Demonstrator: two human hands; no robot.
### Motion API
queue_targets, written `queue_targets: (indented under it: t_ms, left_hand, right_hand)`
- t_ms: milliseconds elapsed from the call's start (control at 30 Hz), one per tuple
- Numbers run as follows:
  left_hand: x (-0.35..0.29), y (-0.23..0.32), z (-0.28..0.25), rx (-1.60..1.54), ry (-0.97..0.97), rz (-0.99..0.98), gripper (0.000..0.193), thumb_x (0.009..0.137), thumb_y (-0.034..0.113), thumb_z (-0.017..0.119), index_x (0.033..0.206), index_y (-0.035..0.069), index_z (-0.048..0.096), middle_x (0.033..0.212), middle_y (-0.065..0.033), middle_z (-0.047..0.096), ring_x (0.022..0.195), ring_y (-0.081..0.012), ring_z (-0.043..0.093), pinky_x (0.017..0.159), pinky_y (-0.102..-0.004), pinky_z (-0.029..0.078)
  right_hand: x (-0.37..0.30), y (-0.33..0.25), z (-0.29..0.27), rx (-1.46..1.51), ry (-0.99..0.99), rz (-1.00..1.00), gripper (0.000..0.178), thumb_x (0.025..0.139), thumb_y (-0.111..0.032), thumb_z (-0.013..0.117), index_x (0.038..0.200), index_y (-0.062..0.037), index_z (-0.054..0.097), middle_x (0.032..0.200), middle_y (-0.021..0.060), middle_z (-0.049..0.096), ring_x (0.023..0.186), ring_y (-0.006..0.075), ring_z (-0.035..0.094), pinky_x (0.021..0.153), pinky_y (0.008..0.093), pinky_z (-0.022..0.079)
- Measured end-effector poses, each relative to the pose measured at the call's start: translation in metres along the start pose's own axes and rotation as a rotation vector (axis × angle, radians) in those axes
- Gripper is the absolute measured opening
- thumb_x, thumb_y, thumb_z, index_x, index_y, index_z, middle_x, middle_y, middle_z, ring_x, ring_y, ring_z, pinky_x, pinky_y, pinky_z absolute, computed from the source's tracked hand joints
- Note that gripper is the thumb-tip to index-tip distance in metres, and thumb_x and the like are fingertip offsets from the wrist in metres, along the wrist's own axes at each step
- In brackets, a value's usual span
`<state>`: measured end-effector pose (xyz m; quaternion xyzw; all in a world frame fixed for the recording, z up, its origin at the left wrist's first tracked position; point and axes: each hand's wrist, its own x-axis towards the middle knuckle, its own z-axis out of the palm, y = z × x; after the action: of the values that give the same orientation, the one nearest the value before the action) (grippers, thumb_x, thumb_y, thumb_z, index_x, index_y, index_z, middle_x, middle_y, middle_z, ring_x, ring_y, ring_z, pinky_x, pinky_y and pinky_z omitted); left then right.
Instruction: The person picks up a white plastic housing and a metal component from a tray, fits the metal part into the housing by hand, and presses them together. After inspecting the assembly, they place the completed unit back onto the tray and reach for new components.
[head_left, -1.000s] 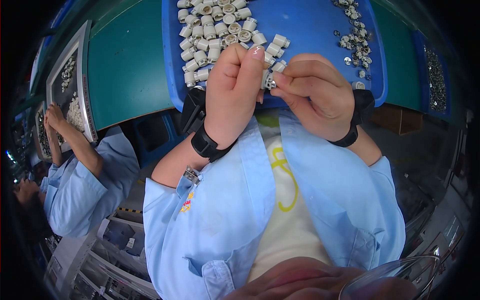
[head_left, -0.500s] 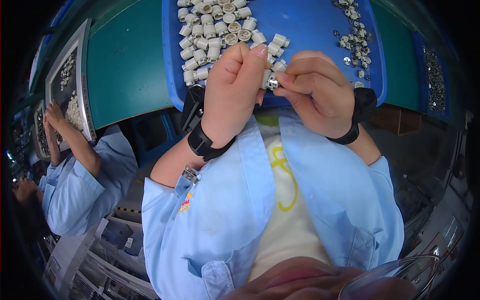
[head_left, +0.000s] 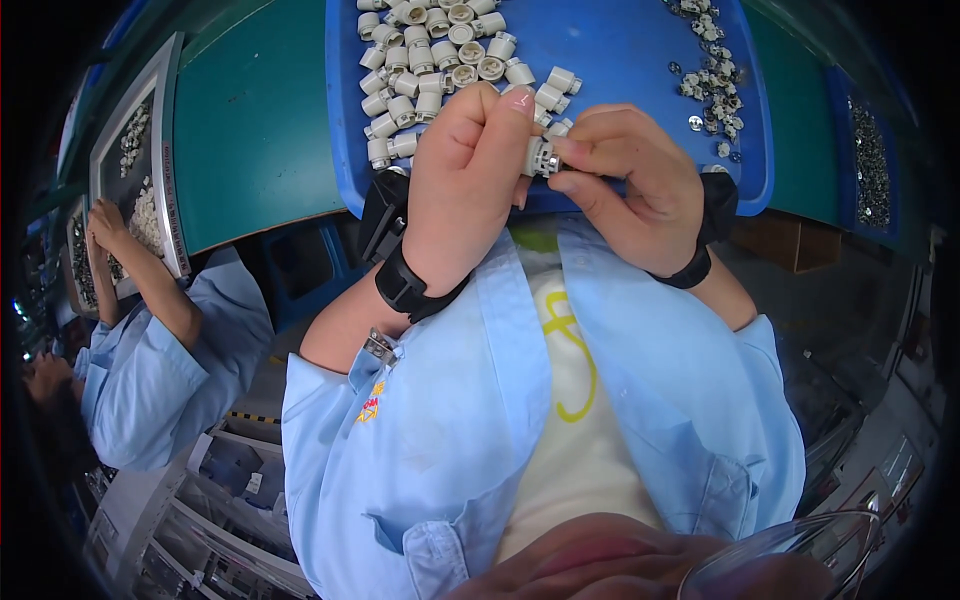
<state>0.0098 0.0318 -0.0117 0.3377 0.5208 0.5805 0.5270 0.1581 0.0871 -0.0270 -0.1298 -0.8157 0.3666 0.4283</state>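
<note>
Over the near part of a blue tray (head_left: 640,110), both my hands are brought together around one small white lamp holder (head_left: 533,157) with a metal fitting on its end. My left hand (head_left: 462,195) is closed around the white body, hiding most of it. From the other side, the thumb and forefinger of my right hand (head_left: 645,190) pinch at the metal end, with the other fingers curled. Many similar white lamp holders (head_left: 420,60) lie in the tray's left half, beyond my left hand.
Small white-and-metal parts (head_left: 718,85) lie scattered on the tray's right side. A blue bin (head_left: 872,165) of small metal pieces stands far right. On the left, a co-worker's hands (head_left: 108,228) are at a grey-framed tray (head_left: 165,160) on the green table (head_left: 255,130).
The fingertips of my right hand have shifted slightly at the metal end, thumb and forefinger a little further apart. My left hand keeps its hold, almost still.
</note>
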Motion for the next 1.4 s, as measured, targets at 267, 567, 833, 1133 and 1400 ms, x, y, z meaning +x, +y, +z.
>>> queue_targets:
  t_ms: [267, 567, 833, 1133, 1400]
  left_hand:
    - [-0.002, 0.0, -0.003, 0.023, -0.017, 0.058, 0.025, 0.091, 0.018, 0.05, 0.07, 0.008, 0.042, 0.054, 0.0045, 0.044, 0.044, -0.0008, 0.039, 0.04, -0.017, 0.031]
    - [-0.009, -0.003, -0.004, 0.306, 0.008, 0.26, 0.025, 0.088, 0.013, 0.054, 0.068, 0.005, 0.041, 0.053, 0.0023, 0.043, 0.048, -0.0035, 0.033, 0.043, -0.0203, 0.031]
    - [-0.016, -0.003, -0.002, 0.417, 0.047, 0.363, 0.025, 0.088, 0.013, 0.053, 0.068, 0.004, 0.041, 0.053, -0.0009, 0.043, 0.049, -0.0063, 0.033, 0.043, -0.0221, 0.032]
    - [-0.001, 0.004, -0.003, 0.076, -0.02, 0.151, 0.022, 0.093, 0.019, 0.044, 0.077, 0.005, 0.044, 0.059, 0.0022, 0.044, 0.05, -0.0051, 0.038, 0.044, -0.0206, 0.033]
    - [0.021, 0.019, -0.018, 0.011, -0.147, 0.043, 0.014, 0.093, 0.017, 0.045, 0.091, 0.003, 0.048, 0.073, -0.0001, 0.05, 0.062, -0.0049, 0.046, 0.052, -0.0192, 0.037]
  right_hand:
    - [-0.004, -0.004, -0.001, 0.392, -0.038, 0.311, 0.016, 0.08, 0.002, 0.058, 0.096, 0.0009, 0.055, 0.098, 0.0087, 0.055, 0.088, 0.0133, 0.051, 0.077, 0.0223, 0.041]
    - [-0.001, -0.006, 0.0, 0.84, -0.111, 0.602, 0.02, 0.085, -0.008, 0.058, 0.099, -0.0041, 0.044, 0.096, 0.0019, 0.046, 0.087, 0.0065, 0.046, 0.078, 0.0182, 0.038]
    - [-0.001, -0.001, 0.003, 0.911, -0.186, 0.572, 0.024, 0.086, -0.01, 0.057, 0.102, -0.0051, 0.041, 0.094, 0.0005, 0.044, 0.088, 0.0061, 0.044, 0.077, 0.019, 0.038]
    - [0.012, -0.007, 0.015, 0.935, 0.046, 0.51, 0.029, 0.082, -0.011, 0.062, 0.105, -0.0032, 0.044, 0.095, 0.0033, 0.05, 0.088, 0.0098, 0.05, 0.076, 0.0231, 0.041]
    - [0.082, 0.003, -0.048, -0.426, -0.13, -0.069, 0.024, 0.074, -0.012, 0.068, 0.092, -0.0009, 0.057, 0.082, 0.0093, 0.059, 0.072, 0.0206, 0.057, 0.067, 0.03, 0.046]
